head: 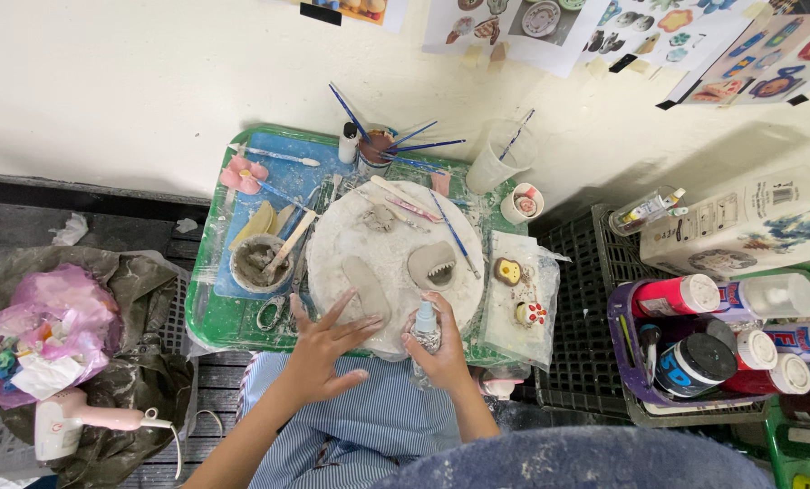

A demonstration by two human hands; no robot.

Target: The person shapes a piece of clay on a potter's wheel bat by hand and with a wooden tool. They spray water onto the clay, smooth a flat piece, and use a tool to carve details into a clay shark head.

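Observation:
My right hand point(443, 358) grips a small clear spray bottle point(426, 328) upright at the near edge of a round white work board point(382, 258). My left hand point(325, 349) is spread open beside it, fingers apart, fingertips touching the board's near rim close to an elongated flat grey clay slab point(365, 285). A second grey clay piece with a toothed edge point(432, 265) lies on the board to the right. A small clay lump point(380, 217) sits near the board's far side.
The board rests on a green tray point(210, 312) with a clay-slip bowl point(258, 263), wooden tools, brushes in a cup point(375, 145), a pink flower piece point(244, 174). Painted figures point(518, 290) lie on plastic at right. Paint bottles fill a purple basket point(731, 340). A hairdryer point(83, 421) lies bottom left.

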